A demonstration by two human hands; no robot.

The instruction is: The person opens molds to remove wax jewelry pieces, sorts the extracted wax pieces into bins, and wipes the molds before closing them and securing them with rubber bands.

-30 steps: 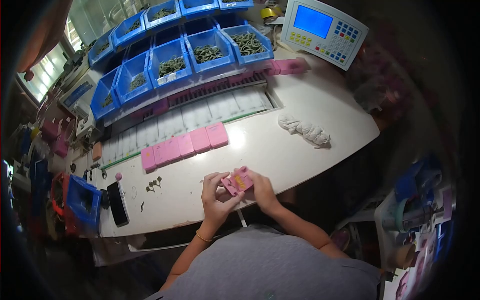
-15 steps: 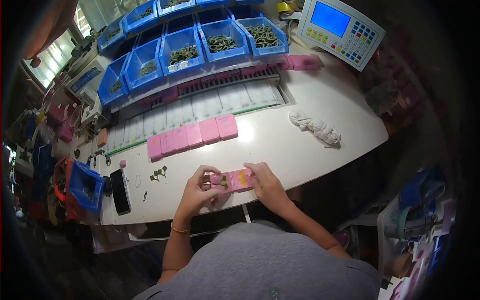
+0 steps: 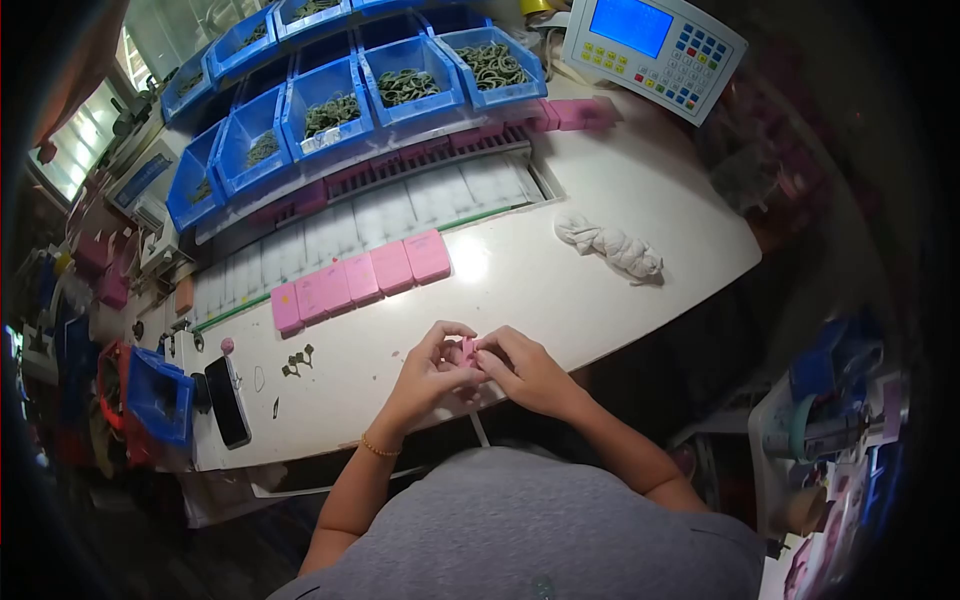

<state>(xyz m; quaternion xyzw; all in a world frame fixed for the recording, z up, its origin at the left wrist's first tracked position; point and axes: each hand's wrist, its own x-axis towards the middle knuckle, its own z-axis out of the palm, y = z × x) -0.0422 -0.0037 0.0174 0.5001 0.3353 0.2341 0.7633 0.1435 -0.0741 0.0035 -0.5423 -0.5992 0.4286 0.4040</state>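
Note:
A small pink rubber mold (image 3: 468,350) is held between my two hands near the table's front edge. My left hand (image 3: 436,372) grips it from the left, thumb in front and fingers curled behind. From the right, my right hand (image 3: 522,372) pinches it with thumb and fingertips. The mold's inner faces are hidden by my fingers. To the left on the white table lie several small dark green branched pieces (image 3: 297,360). Beyond my hands stands a row of pink molds (image 3: 366,280), side by side.
Blue bins (image 3: 330,118) of green ring-shaped pieces rise at the back. A control box (image 3: 655,50) with a blue screen stands back right. A twisted white cloth (image 3: 610,248) lies on the right. At left are a phone (image 3: 228,402) and a blue bin (image 3: 160,398).
The mold lay opened in two halves, a green piece in the left half. My hands have come together and the halves no longer show spread apart. The whole view has shifted slightly.

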